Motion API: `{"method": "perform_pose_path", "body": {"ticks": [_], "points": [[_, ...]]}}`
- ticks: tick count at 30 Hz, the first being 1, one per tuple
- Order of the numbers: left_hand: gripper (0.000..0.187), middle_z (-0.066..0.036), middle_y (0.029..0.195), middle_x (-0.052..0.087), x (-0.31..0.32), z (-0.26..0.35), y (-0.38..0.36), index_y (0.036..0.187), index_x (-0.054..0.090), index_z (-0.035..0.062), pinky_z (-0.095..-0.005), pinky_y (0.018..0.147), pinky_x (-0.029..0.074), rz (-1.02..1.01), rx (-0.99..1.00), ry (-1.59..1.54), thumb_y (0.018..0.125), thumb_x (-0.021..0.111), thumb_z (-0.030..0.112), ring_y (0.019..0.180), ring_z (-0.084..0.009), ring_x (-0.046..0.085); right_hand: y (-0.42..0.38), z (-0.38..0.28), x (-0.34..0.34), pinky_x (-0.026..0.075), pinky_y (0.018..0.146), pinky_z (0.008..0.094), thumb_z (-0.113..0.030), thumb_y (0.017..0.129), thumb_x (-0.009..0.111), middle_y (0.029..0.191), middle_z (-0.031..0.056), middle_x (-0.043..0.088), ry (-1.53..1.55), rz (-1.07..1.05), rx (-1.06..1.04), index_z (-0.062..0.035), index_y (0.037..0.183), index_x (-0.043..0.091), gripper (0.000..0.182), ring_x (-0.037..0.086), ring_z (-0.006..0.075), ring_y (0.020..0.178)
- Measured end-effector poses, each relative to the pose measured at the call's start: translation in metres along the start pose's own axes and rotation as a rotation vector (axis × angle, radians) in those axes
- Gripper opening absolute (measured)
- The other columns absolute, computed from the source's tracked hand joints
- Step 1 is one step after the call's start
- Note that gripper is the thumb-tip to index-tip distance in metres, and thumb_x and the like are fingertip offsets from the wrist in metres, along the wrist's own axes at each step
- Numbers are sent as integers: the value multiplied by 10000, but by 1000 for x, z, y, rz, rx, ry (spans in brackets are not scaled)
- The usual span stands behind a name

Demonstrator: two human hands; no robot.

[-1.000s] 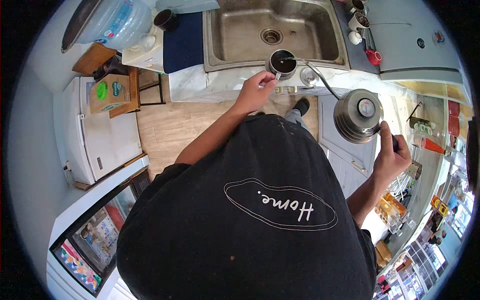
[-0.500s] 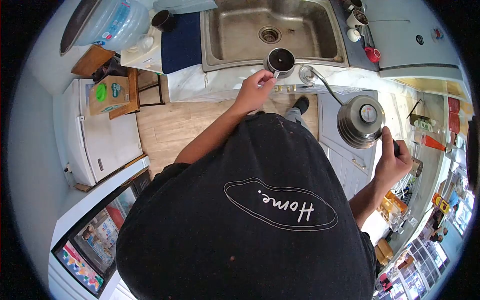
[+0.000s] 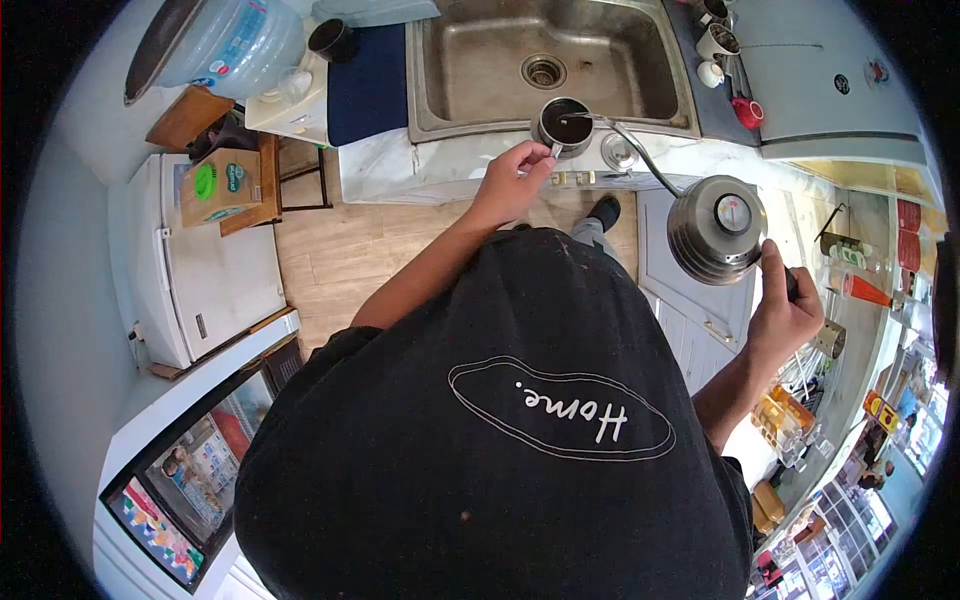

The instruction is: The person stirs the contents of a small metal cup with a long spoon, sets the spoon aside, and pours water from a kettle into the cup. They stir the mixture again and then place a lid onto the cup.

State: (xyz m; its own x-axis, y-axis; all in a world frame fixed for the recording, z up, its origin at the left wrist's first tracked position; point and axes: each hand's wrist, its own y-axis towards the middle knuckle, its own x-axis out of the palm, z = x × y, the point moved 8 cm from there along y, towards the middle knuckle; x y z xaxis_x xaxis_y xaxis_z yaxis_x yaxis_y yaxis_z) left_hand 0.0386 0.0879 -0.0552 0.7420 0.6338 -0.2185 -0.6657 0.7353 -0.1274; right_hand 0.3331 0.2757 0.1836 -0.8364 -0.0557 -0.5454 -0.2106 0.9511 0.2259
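Note:
My left hand (image 3: 515, 182) pinches the handle of a metal cup (image 3: 553, 142) at the front edge of the sink. The inside of the cup looks dark. In my right hand (image 3: 785, 318) is the handle of a steel gooseneck kettle (image 3: 705, 240) with a round dial on its lid. My fingers wrap the dark handle and cover most of it. The kettle's long thin spout (image 3: 650, 160) reaches left, and its tip overlaps the cup's mouth. Just right of the cup, a round metal lid-like disc (image 3: 619, 152) lies on the marble counter (image 3: 440, 165).
Behind the cup is a steel sink (image 3: 480, 95). A dark blue mat (image 3: 367, 100) and a black cup (image 3: 333, 40) are to its left. At the right sit a white cup (image 3: 717, 42) and a red-ended utensil (image 3: 747, 112). A white chest freezer (image 3: 215, 270) stands at the left.
The kettle has moved slightly up and left in view, bringing its spout tip from beside the cup to over the cup's mouth. My left hand keeps its grip on the cup handle.

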Motion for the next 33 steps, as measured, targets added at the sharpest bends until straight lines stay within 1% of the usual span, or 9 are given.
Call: {"method": "perform_pose_path", "body": {"ticks": [6,9,11,15,20,23,27,30,33], "points": [[249,-76,1011,720,0,1,0,1133,670,12,-329,901,514,-8,-3,-3,981,676,209,975,-161,661,5,8,-10,238,520,213,-190,839,857,560,-81,462,-20,45,13,-6,615,631,368,346,23,553],[251,-99,974,737,0,-3,2,1097,679,14,-339,857,532,34,17,-5,959,693,222,906,-182,676,4,11,-14,244,521,214,-194,840,857,561,-78,471,-49,50,19,-2,620,641,363,350,26,554],[251,-101,977,736,2,-6,2,1096,679,13,-340,860,531,20,14,-17,959,692,223,912,-185,677,2,11,-15,246,522,215,-193,843,854,562,-78,475,-79,44,20,-1,623,646,359,352,26,557],[228,-71,994,719,4,-6,3,1111,667,8,-325,885,512,-15,12,-1,989,666,201,954,-153,660,-2,11,-13,242,521,216,-192,848,853,567,-80,466,-86,2,26,-1,615,621,380,349,24,557],[235,-70,992,717,4,-4,3,1115,669,8,-323,885,512,-25,4,1,990,668,206,954,-149,657,-5,6,-4,232,519,214,-182,848,854,567,-86,449,-53,-41,30,-9,610,598,390,346,20,556],[239,-69,992,716,3,-3,2,1116,670,8,-322,886,512,-21,-9,3,989,670,211,951,-149,656,-4,8,2,204,529,236,-224,848,863,569,-86,389,-53,-31,44,-24,590,564,443,300,38,566],[241,-101,947,732,1,0,2,1084,679,10,-334,843,529,23,20,-33,957,690,214,891,-178,672,-1,5,9,229,518,213,-196,848,857,566,-89,445,-4,-41,8,-18,601,592,404,342,19,557],[250,-71,999,719,0,1,1,1122,675,15,-331,893,514,-6,-3,7,985,677,224,964,-157,657,1,4,9,232,514,215,-205,851,855,562,-90,445,-31,-14,4,-18,596,590,413,341,21,553],[250,-71,1001,717,-1,1,1,1121,677,18,-332,895,513,-8,-4,-5,984,678,227,969,-156,655,2,9,9,232,511,216,-216,853,855,559,-90,439,-32,4,16,-14,596,590,421,337,22,551]]}}
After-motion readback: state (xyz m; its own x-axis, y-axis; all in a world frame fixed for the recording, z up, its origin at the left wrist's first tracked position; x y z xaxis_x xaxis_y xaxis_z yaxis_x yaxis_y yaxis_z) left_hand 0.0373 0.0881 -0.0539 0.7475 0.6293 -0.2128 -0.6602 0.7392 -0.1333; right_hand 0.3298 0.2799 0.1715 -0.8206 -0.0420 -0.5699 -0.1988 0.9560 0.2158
